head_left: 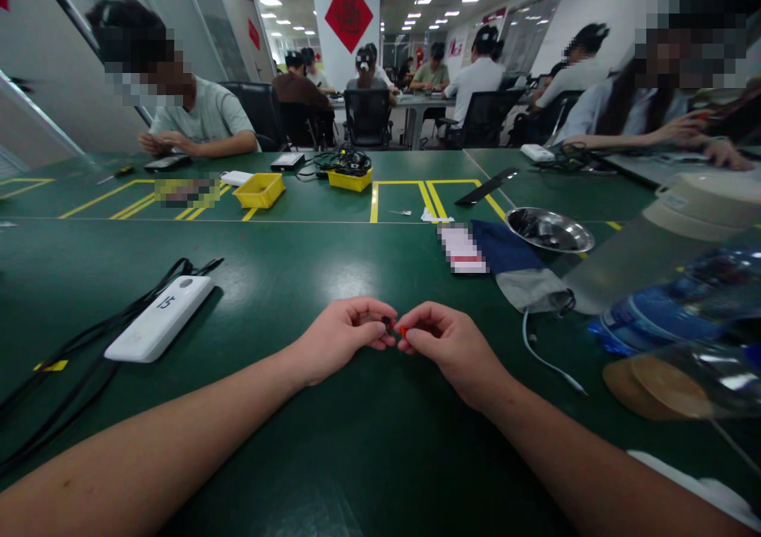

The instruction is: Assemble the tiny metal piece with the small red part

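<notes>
My left hand (342,339) and my right hand (445,343) rest on the green table (285,283), fingertips meeting in the middle. Each hand pinches something tiny: a small dark part (386,322) at the left fingertips and a small red-orange part (403,331) at the right fingertips. The two parts almost touch. Both hands have their fingers curled and pressed together. What the parts are is too small to tell.
A white power bank (160,317) with black cables lies at left. A metal bowl (550,230), a dark cloth (505,247), a grey pouch, a white cable (550,358) and plastic bottles (671,315) are at right. Yellow trays (259,189) sit farther back. Other people sit around the tables.
</notes>
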Demonstrator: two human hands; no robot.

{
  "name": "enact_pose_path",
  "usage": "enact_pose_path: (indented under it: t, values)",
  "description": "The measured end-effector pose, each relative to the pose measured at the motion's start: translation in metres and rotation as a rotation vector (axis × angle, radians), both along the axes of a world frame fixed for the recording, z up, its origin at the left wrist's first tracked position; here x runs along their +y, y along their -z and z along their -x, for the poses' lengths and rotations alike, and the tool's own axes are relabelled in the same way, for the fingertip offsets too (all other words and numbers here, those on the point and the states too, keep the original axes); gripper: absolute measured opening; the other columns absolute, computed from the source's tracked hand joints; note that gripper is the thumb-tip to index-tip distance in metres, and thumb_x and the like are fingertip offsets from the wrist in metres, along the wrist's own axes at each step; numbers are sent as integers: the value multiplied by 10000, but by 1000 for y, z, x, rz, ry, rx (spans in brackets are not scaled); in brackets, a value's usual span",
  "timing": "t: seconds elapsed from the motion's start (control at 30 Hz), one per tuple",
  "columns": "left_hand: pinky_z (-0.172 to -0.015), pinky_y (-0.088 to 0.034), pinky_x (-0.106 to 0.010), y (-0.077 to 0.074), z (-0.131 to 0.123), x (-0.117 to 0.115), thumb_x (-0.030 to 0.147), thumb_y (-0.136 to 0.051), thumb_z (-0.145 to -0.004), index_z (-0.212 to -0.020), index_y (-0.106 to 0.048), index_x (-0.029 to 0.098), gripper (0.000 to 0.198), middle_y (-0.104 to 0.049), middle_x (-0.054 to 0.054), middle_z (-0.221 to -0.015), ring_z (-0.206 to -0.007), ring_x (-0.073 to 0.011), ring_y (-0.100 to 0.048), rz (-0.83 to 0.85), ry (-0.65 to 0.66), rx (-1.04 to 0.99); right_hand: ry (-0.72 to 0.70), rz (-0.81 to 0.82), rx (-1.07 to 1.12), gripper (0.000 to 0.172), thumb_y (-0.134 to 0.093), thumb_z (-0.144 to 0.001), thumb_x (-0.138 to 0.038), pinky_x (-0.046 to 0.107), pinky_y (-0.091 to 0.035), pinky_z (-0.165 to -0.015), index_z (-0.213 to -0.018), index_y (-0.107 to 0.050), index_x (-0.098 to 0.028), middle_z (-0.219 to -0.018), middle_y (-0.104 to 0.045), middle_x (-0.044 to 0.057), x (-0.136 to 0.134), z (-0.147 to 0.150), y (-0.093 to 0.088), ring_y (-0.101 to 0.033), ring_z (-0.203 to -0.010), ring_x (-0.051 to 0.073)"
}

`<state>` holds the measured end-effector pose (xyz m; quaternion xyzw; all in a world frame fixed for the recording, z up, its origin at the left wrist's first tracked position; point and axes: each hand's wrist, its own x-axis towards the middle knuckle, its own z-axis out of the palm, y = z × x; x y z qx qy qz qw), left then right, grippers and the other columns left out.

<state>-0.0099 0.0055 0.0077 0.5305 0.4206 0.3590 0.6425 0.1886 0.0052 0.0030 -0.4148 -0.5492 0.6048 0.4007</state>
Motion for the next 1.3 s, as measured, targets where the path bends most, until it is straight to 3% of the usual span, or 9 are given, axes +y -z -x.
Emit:
enact_pose_path:
  t: [0.2, 0.43, 0.63, 0.83, 1.1, 1.3]
  values:
    - [-803, -545, -298, 1, 0, 1, 183, -640, -840, -1081, -684, 139, 248, -735, -96, -997, -857, -166, -705, 58, -20, -61, 27, 5, -32, 87, -712, -774, -220, 303, -543, -720, -840, -688, -169, -771, -716, 24, 1, 1, 1, -701, -736, 163]
    - [-847, -539, -297, 1, 0, 3, 221, -658, -844, -1093, -693, 129, 268, -737, -101, -963, -902, -182, -708, 157, -98, -157, 61, 60, 29, 153, -647, -837, -263, 341, -566, -800, -923, -726, -164, -940, -746, 82, 2, 1, 3, -727, -883, 205]
    - [-678, -525, -245, 2, 1, 4, 276, -624, -877, -1080, -693, 103, 276, -717, -89, -838, -721, -129, -661, 113, -56, -137, 65, 69, 13, 154, -724, -789, -300, 313, -563, -765, -865, -701, -168, -854, -732, 50, 1, 1, 0, -717, -813, 179]
    - [-737, -538, -282, 2, 1, 4, 372, -587, -906, -1072, -686, 83, 348, -723, -122, -873, -761, -156, -675, 134, -60, -196, 61, 142, 102, 237, -630, -855, -382, 320, -565, -753, -841, -721, -164, -899, -738, 78, 1, 1, -3, -717, -816, 186]
    - [-798, -531, -275, 3, 2, 3, 181, -655, -835, -1124, -668, 154, 290, -735, -78, -957, -821, -138, -683, 34, -12, -17, 58, 81, 26, 111, -666, -790, -219, 330, -555, -785, -871, -716, -162, -863, -744, 65, 1, 2, 1, -723, -835, 189]
    - [-750, -544, -264, 2, 1, 3, 142, -623, -836, -1069, -661, 134, 237, -738, -92, -935, -840, -158, -707, 83, -43, -97, 51, 56, 5, 130, -728, -762, -230, 325, -547, -775, -870, -695, -164, -828, -740, 51, -1, 2, -1, -718, -804, 182]
